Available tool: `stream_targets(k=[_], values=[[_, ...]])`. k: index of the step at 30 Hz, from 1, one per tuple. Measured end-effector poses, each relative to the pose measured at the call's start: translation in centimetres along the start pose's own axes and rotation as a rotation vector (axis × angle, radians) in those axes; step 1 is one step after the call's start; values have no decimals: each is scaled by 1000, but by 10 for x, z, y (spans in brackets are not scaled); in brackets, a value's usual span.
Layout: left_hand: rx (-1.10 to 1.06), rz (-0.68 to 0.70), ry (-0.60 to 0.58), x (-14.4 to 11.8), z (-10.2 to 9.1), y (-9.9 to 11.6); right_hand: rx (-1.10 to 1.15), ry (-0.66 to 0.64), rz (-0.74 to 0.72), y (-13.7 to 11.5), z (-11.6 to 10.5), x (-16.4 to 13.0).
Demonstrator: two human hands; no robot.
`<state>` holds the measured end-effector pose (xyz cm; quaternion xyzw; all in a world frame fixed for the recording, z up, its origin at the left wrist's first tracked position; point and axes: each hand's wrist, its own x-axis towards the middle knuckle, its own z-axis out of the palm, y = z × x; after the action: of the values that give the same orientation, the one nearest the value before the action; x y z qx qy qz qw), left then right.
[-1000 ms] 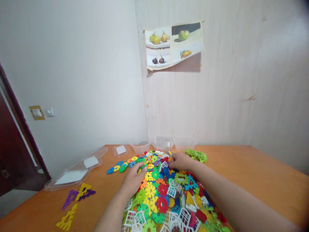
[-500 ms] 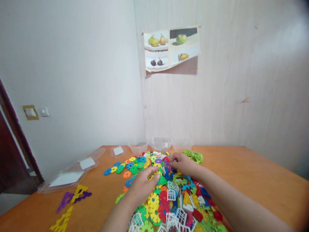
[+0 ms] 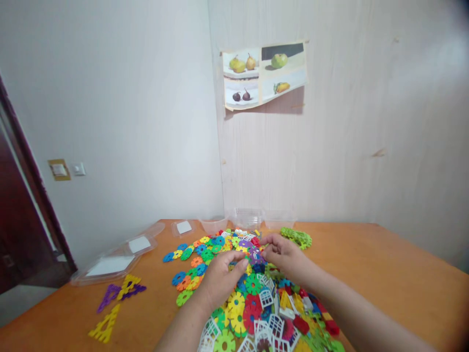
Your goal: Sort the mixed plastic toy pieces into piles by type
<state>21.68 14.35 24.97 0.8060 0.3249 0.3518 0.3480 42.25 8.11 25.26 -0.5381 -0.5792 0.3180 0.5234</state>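
flat, purple piece [image 3: 254,254] between hands

This looks like a room in a home, set up for play at a table. An orange wooden table [image 3: 384,264] stands pushed into a corner of plain pale walls. A curling paper print of 4 fruit pictures [image 3: 264,73] is stuck to the wall above and beyond the hands. A light switch [image 3: 76,169] and a dark wooden door frame [image 3: 25,195] lie far off to the left. Bright plastic toy building pieces [image 3: 252,298] cover the tabletop under the hands, with clear plastic tubs [image 3: 249,217] just beyond them.
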Motion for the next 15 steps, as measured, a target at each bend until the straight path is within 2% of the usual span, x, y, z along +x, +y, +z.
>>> stream_targets(k=[3, 7, 10, 15], values=[[-28, 13, -21, -1, -1, 6, -29, -1, -30, -5, 11, -7], [-146, -72, -7, 0, -2, 5, -20, -17, -34, -5, 19, -9], [-174, -98, 125, 3, -9, -2, -6, -6, -9, -3, 18, -9], [-127, -169, 461, 11, -35, -12, -75, 82, -25, -10, 7, -5]])
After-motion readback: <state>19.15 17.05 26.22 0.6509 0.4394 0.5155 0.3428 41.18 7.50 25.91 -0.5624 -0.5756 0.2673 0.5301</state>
